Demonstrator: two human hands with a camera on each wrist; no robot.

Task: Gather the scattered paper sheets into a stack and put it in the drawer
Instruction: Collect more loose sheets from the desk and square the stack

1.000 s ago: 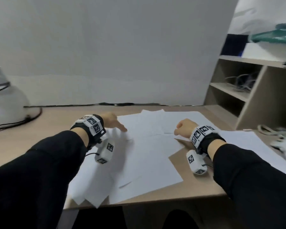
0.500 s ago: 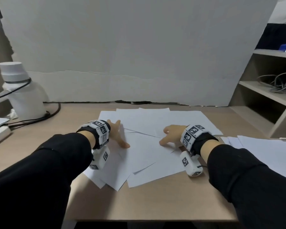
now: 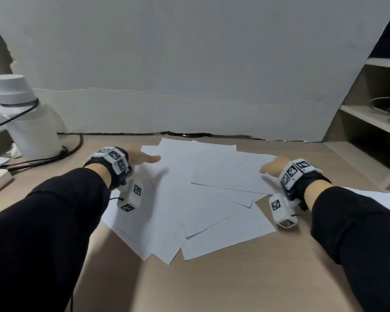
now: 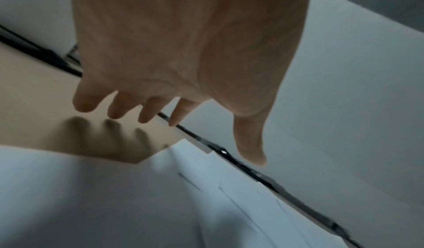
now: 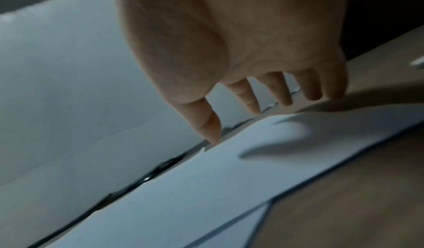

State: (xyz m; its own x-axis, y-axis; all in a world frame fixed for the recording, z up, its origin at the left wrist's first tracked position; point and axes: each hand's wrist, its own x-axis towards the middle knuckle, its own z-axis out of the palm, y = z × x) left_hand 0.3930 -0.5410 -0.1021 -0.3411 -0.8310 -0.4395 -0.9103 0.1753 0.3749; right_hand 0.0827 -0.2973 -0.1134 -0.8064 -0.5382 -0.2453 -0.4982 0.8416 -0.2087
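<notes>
Head view showed the left hand (image 3: pixel 142 157) at the left side of the paper sheets (image 3: pixel 203 190) and the right hand (image 3: pixel 271 165) at their right side, each grip loose and holding nothing. Left wrist view showed the left hand (image 4: pixel 183 52) with fingers (image 4: pixel 146 110) spread and straight, hanging above the counter (image 4: pixel 34 98) beside a far corner of the paper sheets (image 4: pixel 114 197), shadows of the fingers falling on the bare wood. Right wrist view showed the right hand (image 5: pixel 229 34) likewise spread, its thumb tip close to the far edge of the paper sheets (image 5: pixel 206 179); whether it touched could not be told.

The sheets lay fanned and overlapping in the middle of the counter (image 3: pixel 212 284), reaching from near its far edge toward its near edge, not squared into a stack. A white lamp base (image 3: pixel 29 122) with a black cable (image 3: pixel 72 147) stood at the far left corner, and a shelf unit (image 3: pixel 369 122) stood along the right edge. A white board (image 3: pixel 189 64) ran along the far edge.
</notes>
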